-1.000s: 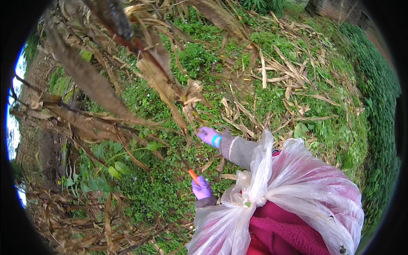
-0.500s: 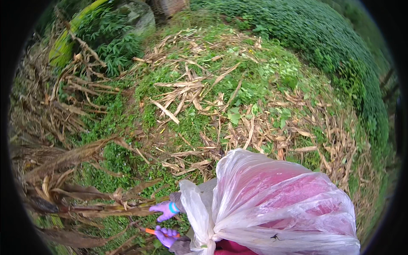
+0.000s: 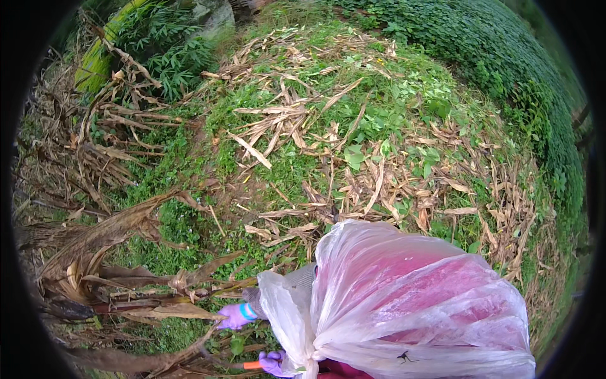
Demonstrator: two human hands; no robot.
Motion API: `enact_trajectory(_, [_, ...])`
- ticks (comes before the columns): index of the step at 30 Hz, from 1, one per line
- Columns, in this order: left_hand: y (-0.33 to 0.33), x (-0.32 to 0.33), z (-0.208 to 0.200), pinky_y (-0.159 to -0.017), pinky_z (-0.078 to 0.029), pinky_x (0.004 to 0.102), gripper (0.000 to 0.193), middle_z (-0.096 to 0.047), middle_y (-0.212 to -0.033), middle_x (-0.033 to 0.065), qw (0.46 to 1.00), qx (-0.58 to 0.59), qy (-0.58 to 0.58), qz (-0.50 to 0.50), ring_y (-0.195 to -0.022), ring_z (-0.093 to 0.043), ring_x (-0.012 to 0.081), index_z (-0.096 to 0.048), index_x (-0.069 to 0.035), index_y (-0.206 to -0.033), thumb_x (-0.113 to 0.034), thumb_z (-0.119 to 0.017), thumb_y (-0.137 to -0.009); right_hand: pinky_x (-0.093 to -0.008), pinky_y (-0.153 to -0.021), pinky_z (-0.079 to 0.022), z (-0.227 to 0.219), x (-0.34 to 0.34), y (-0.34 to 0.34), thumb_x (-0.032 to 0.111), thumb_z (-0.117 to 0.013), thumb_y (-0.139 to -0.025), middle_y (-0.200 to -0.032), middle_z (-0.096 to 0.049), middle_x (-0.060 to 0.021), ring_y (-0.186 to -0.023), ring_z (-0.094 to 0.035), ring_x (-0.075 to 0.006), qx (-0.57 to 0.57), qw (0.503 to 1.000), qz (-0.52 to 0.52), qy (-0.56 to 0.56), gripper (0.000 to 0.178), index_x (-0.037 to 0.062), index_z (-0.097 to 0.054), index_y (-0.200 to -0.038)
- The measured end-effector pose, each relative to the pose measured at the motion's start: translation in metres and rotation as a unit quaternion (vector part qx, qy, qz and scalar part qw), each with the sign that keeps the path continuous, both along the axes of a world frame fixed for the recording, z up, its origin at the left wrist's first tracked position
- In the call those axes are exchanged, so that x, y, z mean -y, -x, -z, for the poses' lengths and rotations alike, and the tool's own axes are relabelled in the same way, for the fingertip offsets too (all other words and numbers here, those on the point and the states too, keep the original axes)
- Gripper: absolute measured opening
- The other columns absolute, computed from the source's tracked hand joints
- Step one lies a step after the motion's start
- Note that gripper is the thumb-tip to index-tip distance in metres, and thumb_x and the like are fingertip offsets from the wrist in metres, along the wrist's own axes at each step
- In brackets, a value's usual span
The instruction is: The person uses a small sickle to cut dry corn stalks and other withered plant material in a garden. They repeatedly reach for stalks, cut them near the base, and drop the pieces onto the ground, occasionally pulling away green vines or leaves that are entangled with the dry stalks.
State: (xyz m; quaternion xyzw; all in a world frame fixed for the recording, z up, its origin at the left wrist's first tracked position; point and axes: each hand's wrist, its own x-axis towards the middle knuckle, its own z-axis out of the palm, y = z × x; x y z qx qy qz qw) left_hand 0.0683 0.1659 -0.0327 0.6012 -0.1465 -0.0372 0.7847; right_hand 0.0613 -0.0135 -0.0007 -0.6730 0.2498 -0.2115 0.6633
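My right hand (image 3: 235, 316), in a purple glove with a light-blue cuff, closes at the end of a dry brown corn leaf (image 3: 173, 311); its fingertips are partly hidden. The leaf belongs to withered stalks leaning in from the left. Lower down, my left hand (image 3: 273, 364), also purple-gloved, is wrapped round the orange handle (image 3: 251, 365) of a tool. The tool's far end is hard to make out among the leaves. A clear plastic sheet (image 3: 410, 303) over pink material bulges at the lower right, gathered near my left hand, and covers part of my grey-sleeved right arm.
More dry corn stalks (image 3: 82, 151) stand tangled along the left. Cut dry stalks and leaves (image 3: 271, 126) lie strewn over green weeds ahead. Dense green vines (image 3: 467, 44) border the far right, and a leafy bush (image 3: 164, 47) grows at the far left.
My right hand has gone from outstretched fingers to closed at a dry leaf, moving slightly left. My left hand, with the orange handle, has moved right and down, nearer the plastic.
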Motion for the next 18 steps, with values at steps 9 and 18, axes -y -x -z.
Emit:
enact_trajectory(9, [-0.018,-0.015,-0.054,-0.048,-0.042,0.0398,0.028,-0.055,-0.067,0.0099,0.820,0.394,-0.367,0.194,-0.051,-0.051,0.0250,-0.055,-0.005,-0.100,-0.032,-0.051,-0.092,-0.0447,-0.078,-0.048,0.015,0.009,0.035,0.047,-0.046,-0.090,-0.094,-0.064,-0.0161,-0.090,-0.061,-0.0340,-0.138,0.971,0.021,0.193,0.039,0.0109,-0.058,-0.099])
enact_trajectory(18, [-0.011,0.029,-0.001,-0.056,-0.037,0.0274,0.024,-0.047,-0.073,-0.0019,0.920,0.084,-0.306,0.229,-0.063,-0.041,0.0101,-0.051,-0.004,-0.098,-0.027,-0.052,-0.093,-0.0450,-0.081,-0.046,-0.011,0.013,0.060,0.042,-0.044,-0.091,-0.093,-0.064,-0.0205,-0.090,-0.061,-0.0368,-0.176,0.953,-0.146,0.201,0.041,0.0055,-0.061,-0.099])
